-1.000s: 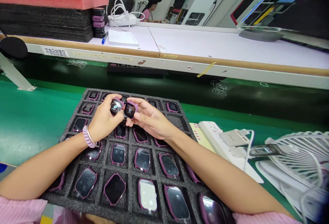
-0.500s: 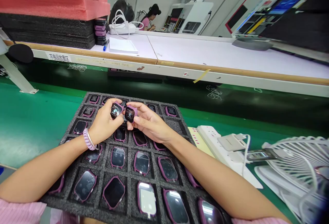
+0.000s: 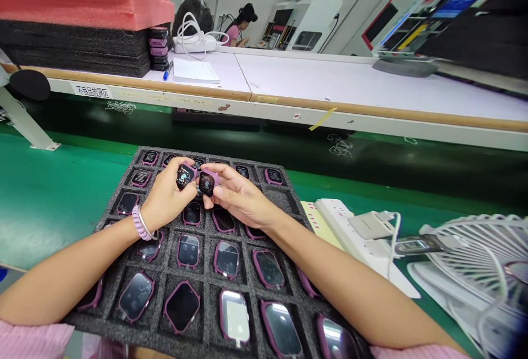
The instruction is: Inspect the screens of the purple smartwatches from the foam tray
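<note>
- Both forearms reach forward over a dark foam tray and meet above its far half; the left hand bends inward at the wrist, which wears a coiled pink band, and the right hand angles in from the other side.
- The tray lies on a green counter. Its square pockets hold purple-cased watch bodies, screens up, such as one near the front edge.
- Just beside the tray's right edge lie a white power strip with a plugged-in charger and a white fan guard.
- Beyond the counter's far edge runs a long white bench carrying stacked pink and black foam sheets at its left end; a person in pink sits at work in the background.
- The left hand's fingers are curled around one purple watch body, thumb and fingertips pinching its case, screen lit and facing the camera.
- The right hand's thumb and forefinger grasp a second purple watch body, its dark screen also turned toward the camera.
- The two watch bodies sit side by side, touching or nearly so, above the tray's far-middle pockets.
</note>
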### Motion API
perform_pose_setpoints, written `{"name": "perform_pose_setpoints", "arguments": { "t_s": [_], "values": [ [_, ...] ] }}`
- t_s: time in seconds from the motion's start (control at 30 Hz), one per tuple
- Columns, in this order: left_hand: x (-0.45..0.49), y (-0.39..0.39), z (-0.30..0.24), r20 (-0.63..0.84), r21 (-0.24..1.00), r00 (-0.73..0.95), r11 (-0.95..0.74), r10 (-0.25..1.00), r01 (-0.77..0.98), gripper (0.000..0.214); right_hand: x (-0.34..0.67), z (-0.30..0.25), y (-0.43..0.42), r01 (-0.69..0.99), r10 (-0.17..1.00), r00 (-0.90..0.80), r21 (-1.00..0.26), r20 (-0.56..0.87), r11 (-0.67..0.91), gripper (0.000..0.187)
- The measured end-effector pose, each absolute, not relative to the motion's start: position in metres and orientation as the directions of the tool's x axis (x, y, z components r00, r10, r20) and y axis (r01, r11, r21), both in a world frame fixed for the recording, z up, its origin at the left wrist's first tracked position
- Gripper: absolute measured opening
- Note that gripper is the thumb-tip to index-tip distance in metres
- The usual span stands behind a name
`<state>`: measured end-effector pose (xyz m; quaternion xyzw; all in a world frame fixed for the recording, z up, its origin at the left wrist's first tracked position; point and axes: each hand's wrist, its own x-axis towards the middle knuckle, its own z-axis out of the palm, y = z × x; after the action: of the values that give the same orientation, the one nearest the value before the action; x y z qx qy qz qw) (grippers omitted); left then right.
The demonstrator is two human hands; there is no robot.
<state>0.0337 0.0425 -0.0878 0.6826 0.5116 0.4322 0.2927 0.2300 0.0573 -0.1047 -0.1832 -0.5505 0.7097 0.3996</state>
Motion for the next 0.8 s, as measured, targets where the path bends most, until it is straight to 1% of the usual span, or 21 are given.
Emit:
{"name": "perform_pose_setpoints", "arguments": {
  "t_s": [0.2, 0.33, 0.4, 0.47, 0.5, 0.57, 0.63, 0.7, 0.8],
  "values": [
    [0.034, 0.042, -0.088, 0.301, 0.844, 0.097, -0.312, 0.949, 0.436, 0.048, 0.232, -0.107, 0.059, -0.406, 0.748, -0.63, -0.91, 0.211, -0.086, 0.051],
    [0.033, 0.044, -0.088, 0.288, 0.845, 0.114, -0.308, 0.951, 0.436, 0.045, 0.232, -0.107, 0.059, -0.398, 0.756, -0.628, -0.91, 0.183, -0.111, 0.05],
    [0.033, 0.045, -0.089, 0.29, 0.862, 0.1, -0.306, 0.952, 0.404, 0.043, 0.232, -0.106, 0.059, -0.393, 0.768, -0.621, -0.91, 0.156, -0.133, 0.053],
    [0.033, 0.046, -0.09, 0.274, 0.901, 0.07, -0.281, 0.959, 0.33, 0.043, 0.231, -0.106, 0.061, -0.392, 0.783, -0.612, -0.902, 0.111, -0.179, 0.055],
    [0.034, 0.046, -0.089, 0.239, 0.93, 0.062, -0.247, 0.969, 0.271, 0.045, 0.231, -0.106, 0.063, -0.396, 0.792, -0.604, -0.894, 0.083, -0.208, 0.056],
    [0.035, 0.046, -0.087, 0.119, 0.985, 0.07, -0.127, 0.99, 0.121, 0.056, 0.232, -0.106, 0.066, -0.412, 0.813, -0.581, -0.874, 0.033, -0.259, 0.054],
    [0.036, 0.046, -0.082, -0.011, 0.999, 0.112, 0.017, 0.994, -0.044, 0.063, 0.233, -0.107, 0.07, -0.437, 0.836, -0.549, -0.855, 0.008, -0.279, 0.05],
    [0.036, 0.045, -0.078, -0.094, 0.979, 0.149, 0.119, 0.984, -0.168, 0.06, 0.234, -0.107, 0.072, -0.459, 0.851, -0.525, -0.843, 0.003, -0.28, 0.047],
    [0.036, 0.044, -0.073, -0.146, 0.953, 0.16, 0.182, 0.976, -0.243, 0.048, 0.234, -0.106, 0.072, -0.458, 0.858, -0.514, -0.847, 0.003, -0.271, 0.044]
  ]
}}
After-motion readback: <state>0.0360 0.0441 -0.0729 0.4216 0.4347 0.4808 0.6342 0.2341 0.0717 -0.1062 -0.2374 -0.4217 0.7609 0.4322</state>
